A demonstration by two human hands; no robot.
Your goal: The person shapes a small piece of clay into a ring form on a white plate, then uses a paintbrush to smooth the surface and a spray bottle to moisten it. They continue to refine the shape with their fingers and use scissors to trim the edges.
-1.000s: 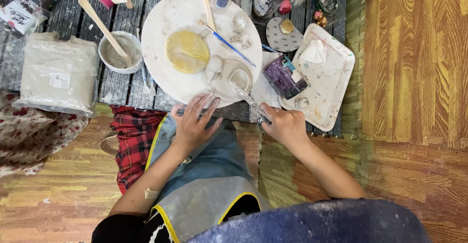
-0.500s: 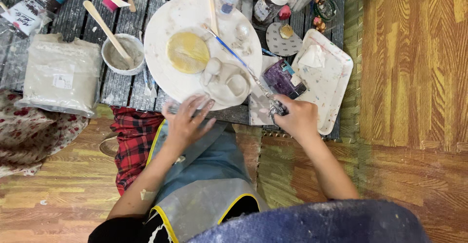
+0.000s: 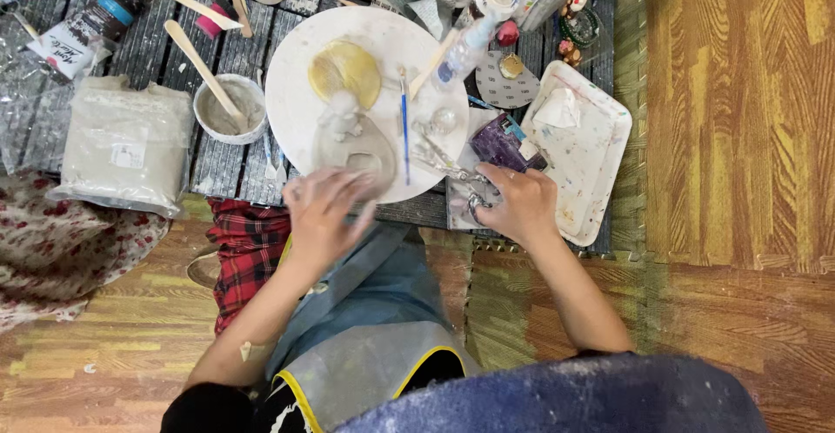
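Observation:
A round white board (image 3: pixel 296 85) lies on the low dark slatted table (image 3: pixel 156 50). On it are a grey clay piece (image 3: pixel 352 142), a yellow disc (image 3: pixel 346 72) and a blue brush (image 3: pixel 404 124). My left hand (image 3: pixel 322 216) hovers, blurred, at the board's near edge, its fingers spread, just short of the clay piece. My right hand (image 3: pixel 515 203) rests to the right of the board, closed on a thin metal tool (image 3: pixel 444 162) that points up-left onto the board.
A small bowl of slip with a wooden stick (image 3: pixel 228 107) and a bagged clay block (image 3: pixel 122 146) sit left of the board. A white tray (image 3: pixel 600 129), a purple cup (image 3: pixel 500 142), bottles and tubes crowd the back and right. Wooden floor lies to the right.
The view has tilted, so the table sits lower in frame. My left hand has swept along the board's near edge. My right hand has moved right, taking up the metal tool.

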